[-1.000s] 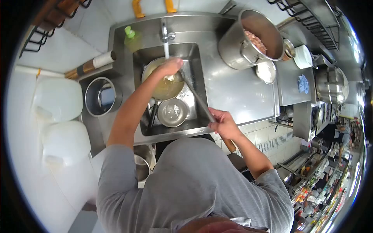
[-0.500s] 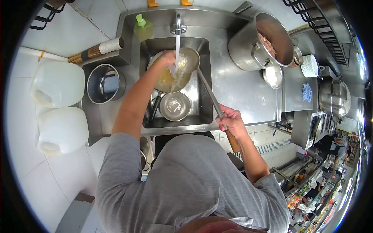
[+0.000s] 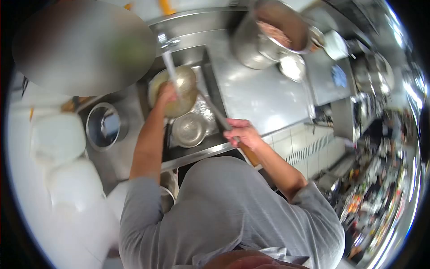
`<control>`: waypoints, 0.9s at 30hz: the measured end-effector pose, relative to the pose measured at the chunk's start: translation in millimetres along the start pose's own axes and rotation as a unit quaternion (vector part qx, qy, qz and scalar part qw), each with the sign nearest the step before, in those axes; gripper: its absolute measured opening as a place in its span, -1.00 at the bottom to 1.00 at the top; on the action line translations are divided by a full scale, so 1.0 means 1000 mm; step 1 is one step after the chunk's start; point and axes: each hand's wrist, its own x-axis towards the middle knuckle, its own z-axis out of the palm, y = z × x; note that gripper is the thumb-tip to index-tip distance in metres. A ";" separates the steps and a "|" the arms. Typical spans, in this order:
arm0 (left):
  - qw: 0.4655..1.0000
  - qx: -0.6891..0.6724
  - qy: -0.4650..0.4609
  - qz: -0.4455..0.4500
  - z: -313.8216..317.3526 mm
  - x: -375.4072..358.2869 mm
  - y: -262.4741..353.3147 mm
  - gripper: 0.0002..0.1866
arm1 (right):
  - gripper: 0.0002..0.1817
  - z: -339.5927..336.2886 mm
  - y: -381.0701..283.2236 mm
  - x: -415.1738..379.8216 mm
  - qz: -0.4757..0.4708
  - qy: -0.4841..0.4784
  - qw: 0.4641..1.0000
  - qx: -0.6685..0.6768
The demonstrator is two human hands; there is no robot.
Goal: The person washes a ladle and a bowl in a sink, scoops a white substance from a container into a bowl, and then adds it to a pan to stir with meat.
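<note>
My right hand [image 3: 243, 133] is wrapped round the long handle of a ladle [image 3: 185, 84], near its wooden end. The ladle's round metal bowl lies in the running water from the tap [image 3: 165, 41], over a larger metal basin [image 3: 154, 85] in the sink [image 3: 217, 94]. Beside the stream, my left hand [image 3: 167, 93] reaches into the basin at the ladle's edge; its fingers are blurred and whatever they hold is hidden. A small metal bowl [image 3: 189, 130] sits in the sink just below the basin.
A tall pot [image 3: 251, 49] with pinkish contents stands on the steel counter [image 3: 260, 94], near a small shiny bowl [image 3: 292, 66]. Left of the sink are an open metal pot [image 3: 104, 126] and white jugs [image 3: 58, 136]. A blue cloth [image 3: 339, 76] lies at the right.
The view has tilted and shifted, and a grey blur covers the upper left. My left hand stays in the basin under the water; my right hand keeps hold of the ladle.
</note>
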 end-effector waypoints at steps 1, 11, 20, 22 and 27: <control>0.976 0.205 0.028 0.069 -0.005 0.009 0.001 -0.53 | -0.36 0.001 0.001 0.002 0.002 -0.010 1.000 0.011; 0.914 0.338 0.039 0.223 0.035 0.029 0.002 -0.60 | -0.22 0.011 0.000 -0.002 0.004 -0.039 0.993 0.109; 0.887 -0.372 -0.273 0.024 0.012 0.043 0.003 -0.74 | -0.42 0.033 0.003 -0.010 0.065 -0.050 0.991 0.103; 0.968 -0.156 -0.145 0.134 -0.002 0.032 -0.009 -0.70 | -0.21 0.024 0.002 -0.013 0.047 -0.056 0.996 0.047; 0.942 0.184 0.185 0.211 0.009 0.009 0.014 -0.62 | -0.61 0.036 0.010 -0.007 0.046 -0.052 0.994 0.086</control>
